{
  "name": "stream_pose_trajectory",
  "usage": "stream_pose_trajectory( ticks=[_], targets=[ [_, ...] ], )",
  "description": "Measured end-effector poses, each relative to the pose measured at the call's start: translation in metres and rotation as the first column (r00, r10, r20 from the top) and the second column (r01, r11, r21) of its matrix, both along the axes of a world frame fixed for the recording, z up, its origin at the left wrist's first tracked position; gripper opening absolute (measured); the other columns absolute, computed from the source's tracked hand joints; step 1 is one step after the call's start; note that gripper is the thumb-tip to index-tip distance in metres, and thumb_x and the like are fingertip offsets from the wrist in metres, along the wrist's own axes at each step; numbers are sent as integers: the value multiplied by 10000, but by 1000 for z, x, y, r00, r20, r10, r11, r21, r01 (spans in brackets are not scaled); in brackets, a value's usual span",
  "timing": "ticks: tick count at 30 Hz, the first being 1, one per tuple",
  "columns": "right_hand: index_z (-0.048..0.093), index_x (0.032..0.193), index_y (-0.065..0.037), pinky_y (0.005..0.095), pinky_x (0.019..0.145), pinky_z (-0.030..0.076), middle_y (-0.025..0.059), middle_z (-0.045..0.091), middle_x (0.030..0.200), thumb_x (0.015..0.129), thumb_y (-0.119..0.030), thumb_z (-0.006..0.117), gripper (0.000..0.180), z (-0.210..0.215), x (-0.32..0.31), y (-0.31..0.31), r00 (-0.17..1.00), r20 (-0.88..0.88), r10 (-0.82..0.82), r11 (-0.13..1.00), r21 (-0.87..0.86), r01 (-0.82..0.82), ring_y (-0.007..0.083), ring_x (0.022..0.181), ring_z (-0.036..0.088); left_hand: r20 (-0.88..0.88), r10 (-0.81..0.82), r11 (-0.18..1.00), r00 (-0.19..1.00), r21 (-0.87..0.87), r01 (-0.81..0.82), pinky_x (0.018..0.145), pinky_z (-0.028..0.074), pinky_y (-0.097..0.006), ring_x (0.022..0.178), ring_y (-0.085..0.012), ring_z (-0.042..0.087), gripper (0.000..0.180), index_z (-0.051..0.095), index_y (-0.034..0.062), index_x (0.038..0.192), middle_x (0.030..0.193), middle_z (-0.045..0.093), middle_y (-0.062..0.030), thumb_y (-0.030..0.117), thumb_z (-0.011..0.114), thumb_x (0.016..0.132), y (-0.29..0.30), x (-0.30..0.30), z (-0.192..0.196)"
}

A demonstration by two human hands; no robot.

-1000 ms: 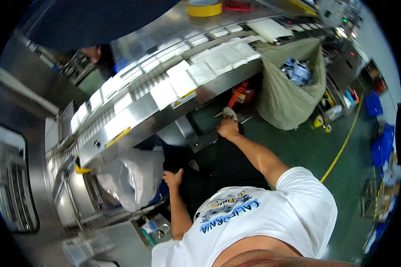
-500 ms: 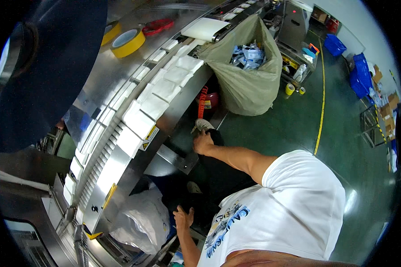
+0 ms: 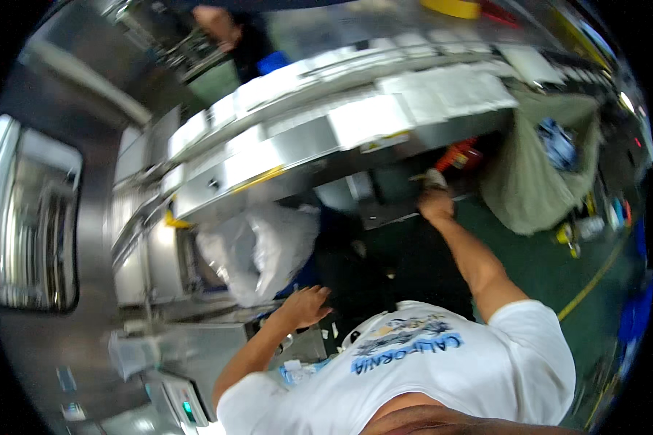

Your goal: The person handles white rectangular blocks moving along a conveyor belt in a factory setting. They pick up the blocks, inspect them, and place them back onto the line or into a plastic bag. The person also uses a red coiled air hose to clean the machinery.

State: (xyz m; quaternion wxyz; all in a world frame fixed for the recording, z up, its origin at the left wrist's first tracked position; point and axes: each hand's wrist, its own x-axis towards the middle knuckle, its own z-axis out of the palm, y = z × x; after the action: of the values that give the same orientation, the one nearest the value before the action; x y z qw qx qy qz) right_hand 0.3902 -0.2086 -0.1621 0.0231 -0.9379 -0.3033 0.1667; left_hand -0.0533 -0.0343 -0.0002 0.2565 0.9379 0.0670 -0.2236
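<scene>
"Two bare hands show; how is the left hand [image 3: 306,308] posed?"

"Its forearm slants up and rightward from a short white cloth sleeve [image 3: 250,397], elbow out, fingers loosely bent toward the black trousers [image 3: 435,261]. It looks released, with nothing visible in it."

"And the right hand [image 3: 437,204]?"

"That arm reaches forward, nearly straight, the hand low by the near edge of a long steel conveyor [image 3: 312,148]. A small, pale, rounded thing [image 3: 434,177] shows just beyond it, too blurred to name; I cannot tell whether the hand grasps anything."

"What lies nearest the left one?"

"A crumpled, translucent white plastic bag [image 3: 268,243], glossy and sagging, just ahead of it. Above, flat, squarish white packets [image 3: 370,119] lie in rows along the conveyor."

"And around the right?"

"Past the pale thing, an orange coiled hose [image 3: 456,154]; farther right, a slack, wide-mouthed olive-green sack [image 3: 515,188] holding crumpled blue-and-white wrappers [image 3: 559,145], over a smooth green floor [image 3: 516,259]"
</scene>
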Motion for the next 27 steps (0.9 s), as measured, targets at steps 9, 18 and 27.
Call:
stream_pose_trajectory(
  ticks=[9, 18, 27],
  targets=[
    [692, 1230, 17, 551, 1078, 473, 241, 639, 1346, 1030, -413, 521, 504, -1, -8, 13, 982, 187, -27, 999, 28, 22, 440, 1273, 560, 60, -29, 982, 998, -184, 40, 953, 542, -499, 1132, -430, 650, 627, 528, -49, 1389, 1211, 655, -260, 396, 679, 974, -13, 2, 9],
    [715, 1207, -2, 523, 1094, 467, 225, 669, 1317, 1052, -427, 496, 502, 7, -18, 23, 979, 202, -28, 998, -56, 40, 423, 1236, 619, -66, -95, 988, 993, -130, 86, 876, 571, -506, 1053, -422, 696, 518, 592, -37, 1213, 1087, 692, -242, 413, 680, 973, -18, -23, 21],
    [768, 1159, -62, 529, 962, 532, 194, 728, 1229, 998, -358, 500, 431, -32, 8, 11, 987, 148, 65, 984, -175, -39, 397, 1116, 690, -168, -158, 981, 973, -139, 135, 967, 542, -516, 1150, -449, 662, 670, 514, 4, 1443, 1291, 644, -283, 491, 633, 998, -8, -6, 37]
  ],
)
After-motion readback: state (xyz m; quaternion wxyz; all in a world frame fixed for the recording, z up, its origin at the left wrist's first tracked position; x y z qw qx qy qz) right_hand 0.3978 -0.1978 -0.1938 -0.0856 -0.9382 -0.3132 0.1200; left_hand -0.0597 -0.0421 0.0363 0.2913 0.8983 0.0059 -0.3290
